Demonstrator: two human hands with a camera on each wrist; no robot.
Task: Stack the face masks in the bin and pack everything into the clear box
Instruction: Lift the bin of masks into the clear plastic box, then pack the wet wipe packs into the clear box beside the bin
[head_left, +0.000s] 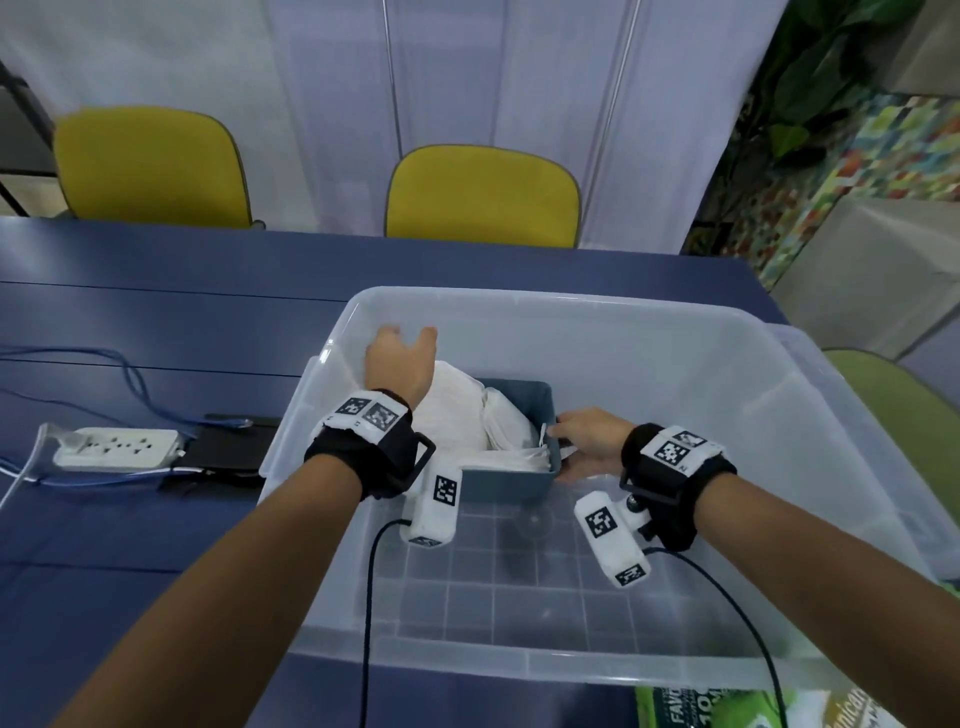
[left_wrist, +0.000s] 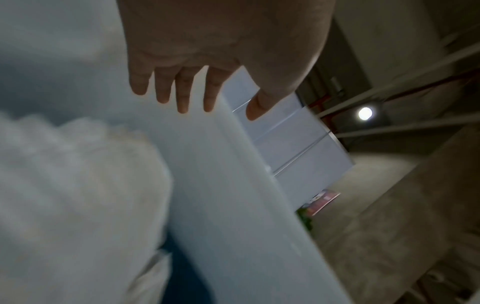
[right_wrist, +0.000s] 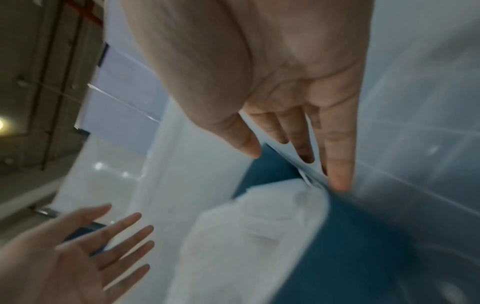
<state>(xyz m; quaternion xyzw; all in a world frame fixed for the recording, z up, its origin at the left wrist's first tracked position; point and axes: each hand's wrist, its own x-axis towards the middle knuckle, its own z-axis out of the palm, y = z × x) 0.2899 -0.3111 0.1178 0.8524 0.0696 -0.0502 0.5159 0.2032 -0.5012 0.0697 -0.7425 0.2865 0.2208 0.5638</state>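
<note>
A large clear box (head_left: 571, 306) stands on the blue table. Inside it, towards the left, sits a blue bin (head_left: 514, 486) filled with white face masks (head_left: 457, 410). My left hand (head_left: 408, 338) hovers open above the far left of the masks, fingers spread, near the box's left wall. In the left wrist view the left hand (left_wrist: 218, 111) holds nothing, with the blurred masks (left_wrist: 78, 185) below. My right hand (head_left: 566, 441) lies at the bin's right end. The right wrist view shows the right hand (right_wrist: 296, 164) with straight fingers touching the bin (right_wrist: 363, 246) at its rim beside the masks (right_wrist: 246, 236).
A white power strip (head_left: 117, 447), a black device (head_left: 228, 447) and blue cables lie on the table left of the box. Two yellow chairs (head_left: 483, 197) stand behind the table. A green package (head_left: 727, 706) lies in front of the box.
</note>
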